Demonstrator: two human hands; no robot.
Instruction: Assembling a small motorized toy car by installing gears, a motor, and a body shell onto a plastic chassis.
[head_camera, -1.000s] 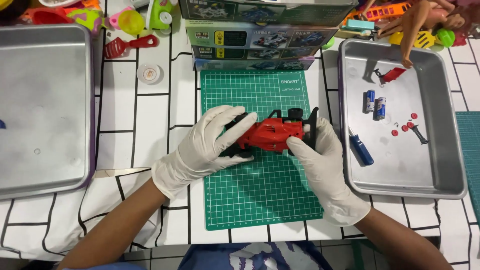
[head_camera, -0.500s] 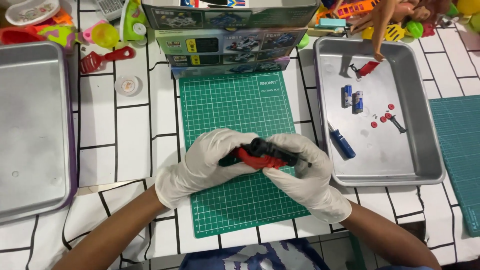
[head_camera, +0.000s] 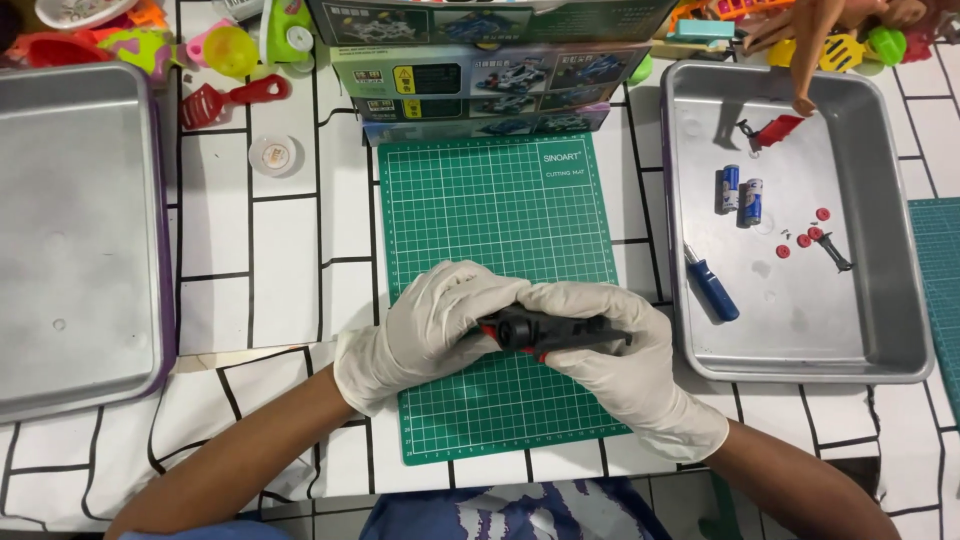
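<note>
Both my hands wear white gloves and grip a small red and black toy car (head_camera: 540, 333) over the near half of a green cutting mat (head_camera: 500, 215). My left hand (head_camera: 425, 330) wraps its left end, fingers curled over the top. My right hand (head_camera: 625, 365) covers its right end and underside. Most of the car is hidden by my fingers; only a dark chassis strip with bits of red shows.
A metal tray (head_camera: 880, 340) on the right holds two batteries (head_camera: 740, 193), a blue screwdriver (head_camera: 712, 284), small red parts (head_camera: 802, 238) and a red piece (head_camera: 775, 130). An empty metal tray (head_camera: 70, 230) lies left. Stacked toy boxes (head_camera: 480, 80) stand behind the mat, toys along the back.
The car has been turned over in my hands: its red body faced up before, now the dark underside shows. Both hands closed tighter around it and sit nearer the mat's front.
</note>
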